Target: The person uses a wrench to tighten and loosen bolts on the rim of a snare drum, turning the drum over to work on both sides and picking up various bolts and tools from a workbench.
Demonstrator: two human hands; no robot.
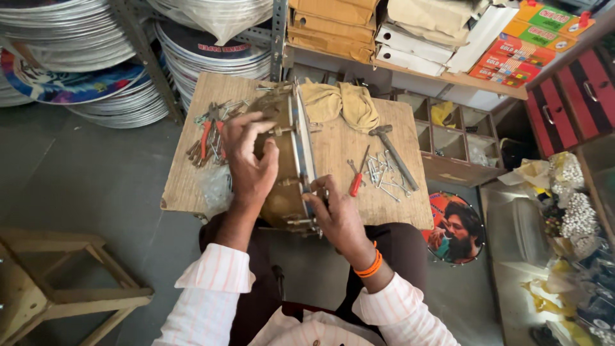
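Both hands grip the upright brass drum frame (288,160), left hand (250,160) arched on top, right hand (336,214) pinching its rim.

On the wooden surface (192,186) lie red-handled pliers (206,138) among loose metal hooks (221,112) at the left, and at the right a hammer (392,152), a red-handled screwdriver (359,176) and scattered nails and bolts (384,179). A crumpled yellow cloth (339,102) sits at the far edge. Behind — metal racks stacked with round drum skins (70,45), some printed in bright colours. A shelf (448,78) carries cardboard boxes (333,29) and red-and-yellow cartons (532,48). A wooden stool (57,288) stands on the floor at the left; a printed round drum head (456,230) lies on the floor at the right — beside a red drawer cabinet (573,96).
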